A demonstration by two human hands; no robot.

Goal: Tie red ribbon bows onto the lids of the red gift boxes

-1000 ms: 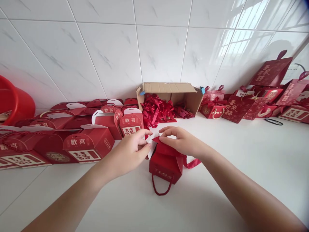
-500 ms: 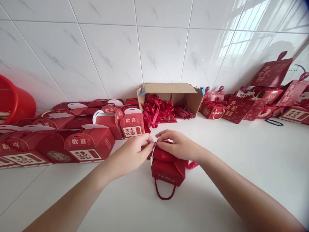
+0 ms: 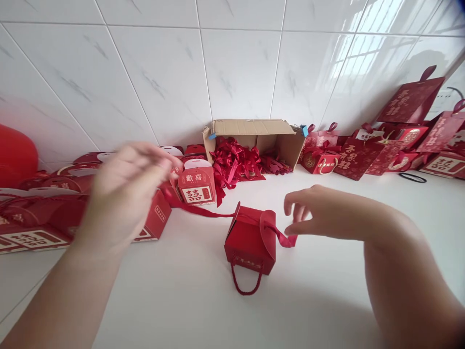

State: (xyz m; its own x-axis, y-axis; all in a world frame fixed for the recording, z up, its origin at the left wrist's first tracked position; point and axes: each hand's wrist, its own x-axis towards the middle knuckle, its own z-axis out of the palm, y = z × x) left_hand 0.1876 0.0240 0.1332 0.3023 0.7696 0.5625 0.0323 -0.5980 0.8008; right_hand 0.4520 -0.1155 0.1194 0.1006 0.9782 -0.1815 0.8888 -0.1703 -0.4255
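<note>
A small red gift box point(image 3: 249, 240) with a dark red cord handle point(image 3: 247, 291) stands on the white tabletop. Its top flaps are folded up, and a red ribbon point(image 3: 207, 211) runs through them, sticking out on both sides. My left hand point(image 3: 127, 189), blurred by motion, is raised to the left with its fingertips pinched on one end of the ribbon. Right of the box, my right hand point(image 3: 312, 213) is open, thumb and fingers apart, close to the ribbon's other end; whether the thumb touches it I cannot tell.
Rows of red boxes point(image 3: 32, 237) line the left side, with a red bucket point(image 3: 18, 157) behind. A cardboard box point(image 3: 254, 127) of loose red ribbons lies by the tiled wall. More decorated boxes point(image 3: 358, 157) and a black loop point(image 3: 413, 178) are at the right.
Both hands have come away from the top of the box. My left hand has gone left, drawing the ribbon out straight; my right hand has shifted right and opened.
</note>
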